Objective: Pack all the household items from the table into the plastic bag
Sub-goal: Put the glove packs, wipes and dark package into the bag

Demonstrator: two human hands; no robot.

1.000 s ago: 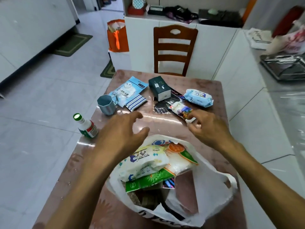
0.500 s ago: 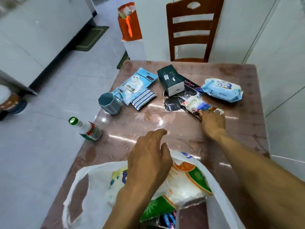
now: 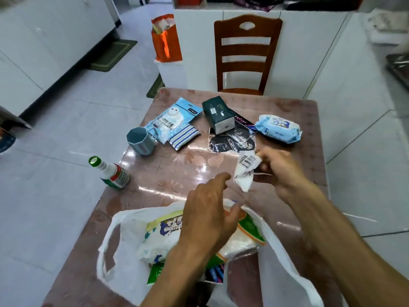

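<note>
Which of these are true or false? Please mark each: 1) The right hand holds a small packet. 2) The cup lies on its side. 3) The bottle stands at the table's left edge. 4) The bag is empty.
1) The right hand holds a small packet: true.
2) The cup lies on its side: false, it stands upright.
3) The bottle stands at the left edge of the table: true.
4) The bag is empty: false, it already holds several packs.

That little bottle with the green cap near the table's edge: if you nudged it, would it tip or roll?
The bottle stands upright, tall and narrow, so a push near the green cap would probably tip it. Its round body would then likely roll, and it stands right at the table edge, so it could drop to the floor.
</note>
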